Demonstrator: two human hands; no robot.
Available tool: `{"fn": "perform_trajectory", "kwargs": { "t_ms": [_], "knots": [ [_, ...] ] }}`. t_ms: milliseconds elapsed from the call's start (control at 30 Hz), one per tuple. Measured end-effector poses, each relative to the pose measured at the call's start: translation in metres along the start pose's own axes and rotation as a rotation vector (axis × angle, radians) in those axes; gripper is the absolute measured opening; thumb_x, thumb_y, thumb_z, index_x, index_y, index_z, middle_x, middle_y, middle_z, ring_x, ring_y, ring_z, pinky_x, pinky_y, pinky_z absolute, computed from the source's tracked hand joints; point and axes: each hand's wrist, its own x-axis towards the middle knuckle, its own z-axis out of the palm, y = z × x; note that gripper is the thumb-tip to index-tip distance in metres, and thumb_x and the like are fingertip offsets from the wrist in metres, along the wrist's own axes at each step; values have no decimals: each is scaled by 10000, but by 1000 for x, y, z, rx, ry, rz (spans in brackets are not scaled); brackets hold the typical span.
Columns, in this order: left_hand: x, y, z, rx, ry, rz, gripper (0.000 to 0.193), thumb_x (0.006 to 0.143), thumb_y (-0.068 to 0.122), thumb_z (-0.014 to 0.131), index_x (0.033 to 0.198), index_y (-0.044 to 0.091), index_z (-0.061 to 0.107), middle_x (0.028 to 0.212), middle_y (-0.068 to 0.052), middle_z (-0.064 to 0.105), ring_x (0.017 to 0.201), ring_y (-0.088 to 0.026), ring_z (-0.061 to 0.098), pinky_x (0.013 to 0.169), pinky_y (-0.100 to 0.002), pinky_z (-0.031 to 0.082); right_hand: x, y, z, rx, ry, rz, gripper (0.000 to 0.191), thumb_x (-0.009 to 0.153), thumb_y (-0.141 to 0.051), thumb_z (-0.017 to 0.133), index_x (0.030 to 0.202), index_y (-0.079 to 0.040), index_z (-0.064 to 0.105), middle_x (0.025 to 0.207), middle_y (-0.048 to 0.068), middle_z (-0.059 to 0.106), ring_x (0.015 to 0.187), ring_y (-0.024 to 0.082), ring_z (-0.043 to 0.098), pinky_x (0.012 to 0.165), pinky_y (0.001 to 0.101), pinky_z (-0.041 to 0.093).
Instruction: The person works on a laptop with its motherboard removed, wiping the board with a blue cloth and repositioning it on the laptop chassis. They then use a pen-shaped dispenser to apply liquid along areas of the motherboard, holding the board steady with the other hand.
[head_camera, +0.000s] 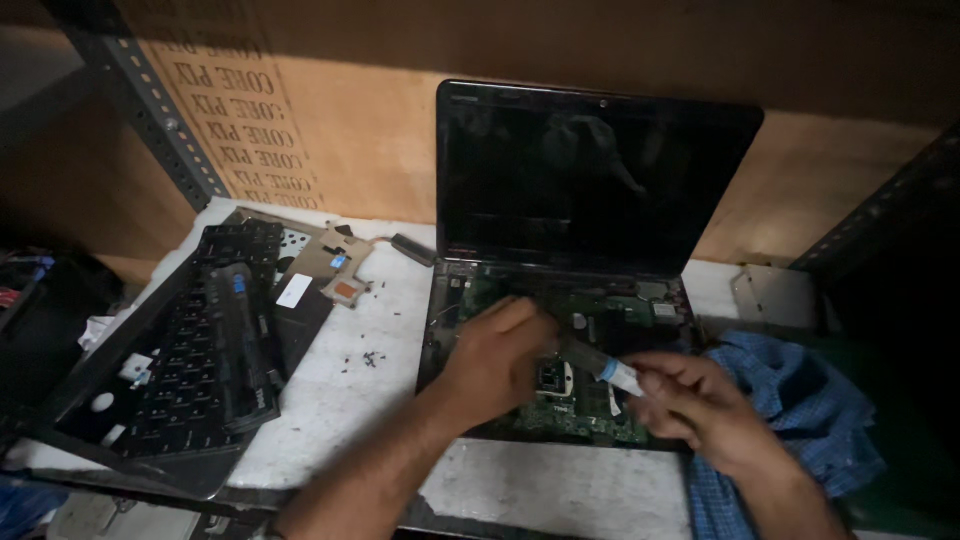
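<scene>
An opened black laptop (600, 180) stands on the white bench with its keyboard cover off, and its green motherboard (590, 415) lies bare. My left hand (495, 360) rests on the board beside a square chip (552, 377), fingers curled. My right hand (690, 405) holds a small syringe (600, 362) with a pale blue band, its tip aimed left toward the chip and my left fingers. Whether the tip touches the chip is hidden.
A removed black keyboard (200, 330) and laptop top cover (110, 400) lie at the left, with a copper heat sink part (335, 265) and several loose screws (372, 357) nearby. A blue checked cloth (800, 420) lies at the right. Metal rack posts (150, 100) flank the bench.
</scene>
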Motion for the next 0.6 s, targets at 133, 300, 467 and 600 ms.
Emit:
{"fn": "perform_trajectory", "kwargs": {
  "t_ms": [133,300,467,600],
  "knots": [
    [2,0,-4,-34,2,55,328,700,-121,604,983,40,643,951,-114,596,894,-347,611,737,-426,519,-2,2,-3,-109,88,-3,413,934,-208,653,1259,40,707,693,54,675,454,54,465,390,217,350],
    [3,1,-7,-17,7,25,323,714,-140,590,971,49,638,944,-108,583,906,-351,611,750,-429,520,-10,11,-3,-697,154,-405,426,991,-189,678,1321,79,653,895,88,765,747,78,653,601,235,523],
    [6,6,-9,-32,-37,61,336,711,-99,640,1017,41,647,955,-113,584,902,-358,603,754,-434,521,-11,5,-22,-62,192,49,419,915,-212,689,1245,39,744,720,113,679,444,83,436,390,261,325],
    [9,9,-13,-91,-18,46,189,877,-28,706,1037,63,661,939,-119,577,890,-352,611,738,-422,514,-10,14,-19,-505,382,19,403,882,-147,725,1264,-23,762,805,197,736,534,134,471,460,309,375]
  ]
}}
